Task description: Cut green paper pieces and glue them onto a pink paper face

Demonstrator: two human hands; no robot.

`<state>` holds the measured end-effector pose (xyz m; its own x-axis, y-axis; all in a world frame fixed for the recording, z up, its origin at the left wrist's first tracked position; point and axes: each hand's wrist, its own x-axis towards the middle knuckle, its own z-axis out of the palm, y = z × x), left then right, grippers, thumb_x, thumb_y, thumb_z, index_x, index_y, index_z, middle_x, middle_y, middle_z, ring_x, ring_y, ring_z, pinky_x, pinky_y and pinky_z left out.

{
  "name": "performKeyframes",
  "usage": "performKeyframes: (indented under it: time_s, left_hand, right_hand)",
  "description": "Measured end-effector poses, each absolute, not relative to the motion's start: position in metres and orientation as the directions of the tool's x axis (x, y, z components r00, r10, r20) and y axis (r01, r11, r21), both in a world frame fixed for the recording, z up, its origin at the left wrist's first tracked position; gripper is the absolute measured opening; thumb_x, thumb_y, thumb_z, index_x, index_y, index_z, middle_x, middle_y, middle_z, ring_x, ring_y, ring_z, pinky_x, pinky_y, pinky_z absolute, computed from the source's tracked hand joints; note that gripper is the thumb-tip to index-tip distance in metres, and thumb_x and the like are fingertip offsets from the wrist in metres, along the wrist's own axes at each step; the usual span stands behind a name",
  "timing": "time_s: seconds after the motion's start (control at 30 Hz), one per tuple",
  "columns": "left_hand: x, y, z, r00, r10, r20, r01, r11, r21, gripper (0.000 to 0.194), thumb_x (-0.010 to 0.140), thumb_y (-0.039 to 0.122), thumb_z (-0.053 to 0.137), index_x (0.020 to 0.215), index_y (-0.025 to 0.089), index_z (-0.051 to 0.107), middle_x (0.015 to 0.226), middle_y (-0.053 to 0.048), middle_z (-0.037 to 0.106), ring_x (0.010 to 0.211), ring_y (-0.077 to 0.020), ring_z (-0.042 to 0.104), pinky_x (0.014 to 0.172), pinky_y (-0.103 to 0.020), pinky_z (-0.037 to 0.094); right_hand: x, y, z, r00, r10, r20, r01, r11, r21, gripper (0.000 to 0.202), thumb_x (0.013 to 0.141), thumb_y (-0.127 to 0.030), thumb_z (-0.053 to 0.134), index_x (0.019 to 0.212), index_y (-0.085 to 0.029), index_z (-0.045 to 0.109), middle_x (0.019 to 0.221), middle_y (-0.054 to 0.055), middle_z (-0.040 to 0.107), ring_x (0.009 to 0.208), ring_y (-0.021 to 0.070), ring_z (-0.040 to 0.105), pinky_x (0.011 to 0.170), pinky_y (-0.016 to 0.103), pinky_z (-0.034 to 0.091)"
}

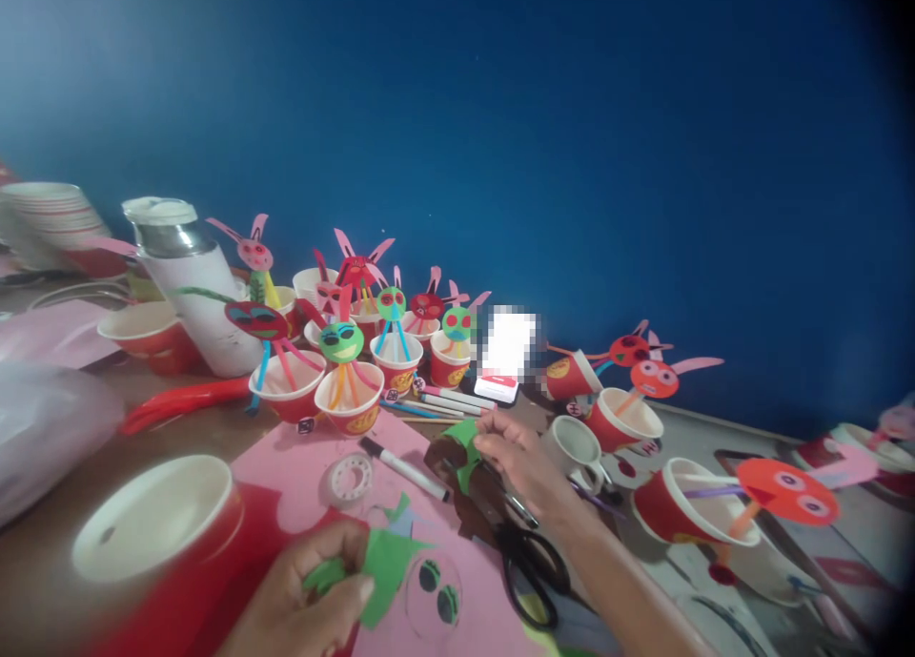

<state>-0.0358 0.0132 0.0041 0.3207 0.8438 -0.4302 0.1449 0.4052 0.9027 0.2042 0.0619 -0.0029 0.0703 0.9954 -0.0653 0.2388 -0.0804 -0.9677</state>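
Green paper [390, 573] is pinched in my left hand [318, 590], low in the view, with a smaller green piece between the fingers. My right hand [518, 457] reaches over the middle of the table, its fingertips closed at the edge of another green paper piece [466, 452] beside dark brown paper [482, 509]. Black-handled scissors [533, 566] lie just below my right hand. A pink paper circle with two dark green eyes [434, 592] rests right of my left hand. A black-and-white marker [405, 469] and a tape roll [350, 480] lie on pink paper [286, 466].
Red paper cups with paper-faced figures [349, 397] stand in rows behind, others at right [693, 504]. An open cup [157, 519] is at left, near a white flask [204, 295]. A lit phone [506, 352] and grey mug [574, 447] stand beyond my right hand.
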Motion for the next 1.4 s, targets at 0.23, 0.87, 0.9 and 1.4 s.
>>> performKeyframes:
  time_s: [0.23,0.87,0.9,1.4]
  left_hand:
    - [-0.032,0.033,0.001,0.341,0.862,-0.375,0.225,0.312,0.923,0.024,0.07,0.037,0.055,0.06,0.019,0.043,0.04,0.009,0.032,0.041,-0.0064,0.024,0.043,-0.021,0.017]
    - [-0.025,0.031,-0.005,0.474,0.861,-0.182,0.446,-0.057,0.893,0.026,0.08,0.038,0.051,0.088,0.016,0.063,0.059,0.003,0.045,0.057,-0.0117,0.042,0.053,-0.021,0.034]
    - [-0.027,0.034,-0.002,0.471,0.871,-0.143,0.478,-0.116,0.871,0.028,0.082,0.038,0.047,0.078,0.016,0.063,0.061,0.002,0.046,0.06,-0.0124,0.043,0.055,-0.022,0.034]
    - [-0.012,0.04,0.018,0.402,0.863,-0.307,0.124,0.28,0.952,0.021,0.075,0.031,0.059,0.065,0.017,0.047,0.046,0.009,0.032,0.04,-0.0044,0.024,0.04,-0.019,0.019]
  right_hand:
    - [0.202,0.058,0.0,0.056,0.988,-0.144,-0.012,-0.143,-0.99,0.008,0.07,-0.025,0.056,0.069,-0.017,0.055,0.055,-0.005,0.047,0.05,0.0087,0.042,0.047,0.02,0.029]
    - [0.19,0.045,0.009,-0.137,0.985,-0.106,0.066,-0.098,-0.993,0.005,0.072,-0.016,0.052,0.076,-0.018,0.055,0.059,-0.005,0.054,0.053,0.0086,0.05,0.053,0.021,0.04]
    - [0.189,0.043,0.009,-0.152,0.983,-0.103,0.094,-0.09,-0.992,0.006,0.073,-0.016,0.052,0.077,-0.018,0.057,0.06,-0.005,0.055,0.053,0.0088,0.05,0.053,0.021,0.04]
    - [0.176,0.033,0.01,-0.229,0.969,-0.093,0.071,-0.079,-0.994,0.011,0.078,-0.021,0.05,0.081,-0.017,0.06,0.059,-0.004,0.054,0.05,0.0091,0.047,0.049,0.021,0.037]
